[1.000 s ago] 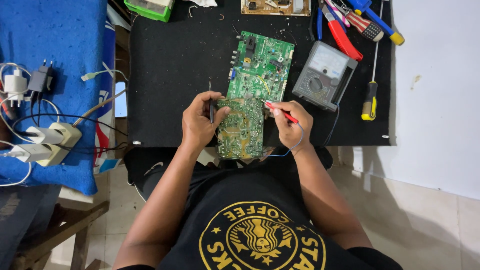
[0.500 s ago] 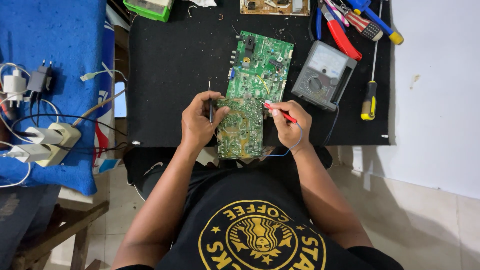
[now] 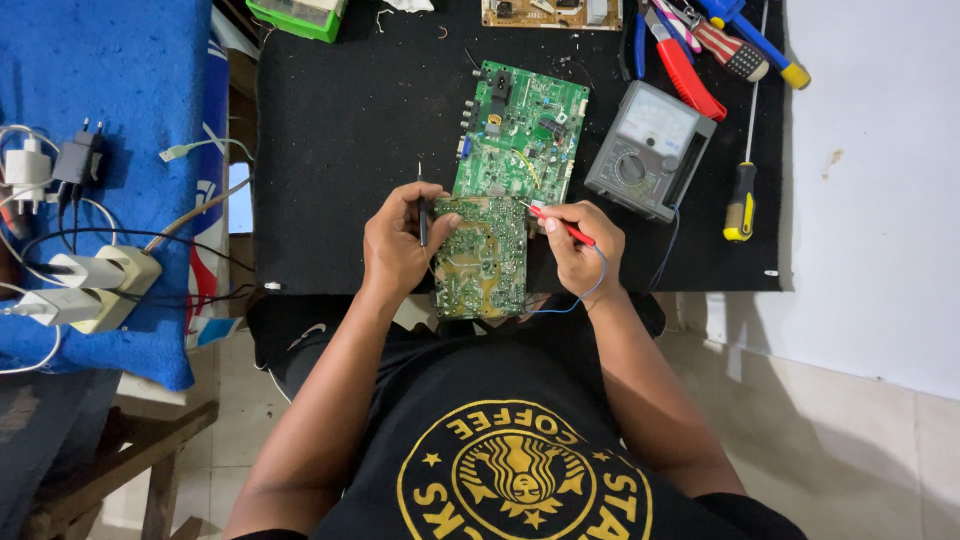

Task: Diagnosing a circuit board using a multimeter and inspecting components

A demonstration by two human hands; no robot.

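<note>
Probing small circuit board (image 3: 482, 258) at near edge of black mat (image 3: 340, 150): left hand (image 3: 398, 248) pinching black probe (image 3: 422, 212), right hand (image 3: 580, 250) gripping red probe (image 3: 560, 225), tip on board. Analog multimeter (image 3: 650, 150) just right, larger green board (image 3: 520, 135) touching behind.

A black mat (image 3: 350, 150) covers the worktable. On the left, a blue cloth (image 3: 120, 90) drapes over a wooden stand (image 3: 150, 450). Pale floor tiles (image 3: 850, 450) run under a white sheet (image 3: 880, 180) at right.
</note>
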